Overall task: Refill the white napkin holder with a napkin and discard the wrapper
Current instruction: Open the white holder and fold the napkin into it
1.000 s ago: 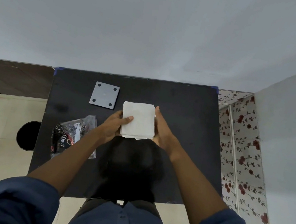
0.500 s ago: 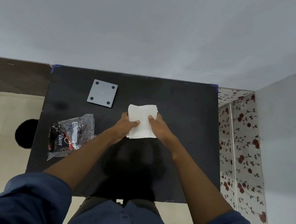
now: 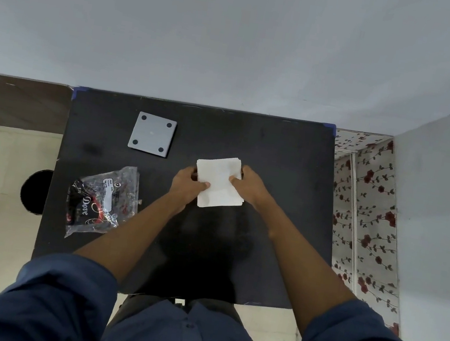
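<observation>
A white stack of napkins (image 3: 220, 181) is held over the middle of the black table (image 3: 284, 179). My left hand (image 3: 187, 183) grips its left edge with the thumb on top. My right hand (image 3: 249, 186) grips its right edge the same way. A square grey-white plate with dark corner dots, apparently the napkin holder (image 3: 151, 138), lies flat at the back left of the table. The crumpled clear and black wrapper (image 3: 101, 201) lies near the table's left edge.
A grey wall runs behind the table and along the right side. A flowered cloth (image 3: 364, 216) hangs to the right of the table. A dark round object (image 3: 36, 190) sits on the pale floor to the left.
Both hands shifted slightly with the napkin stack, which has turned a little clockwise and now sits skewed. My thumbs have moved onto its top. The wrapper and holder have not moved.
</observation>
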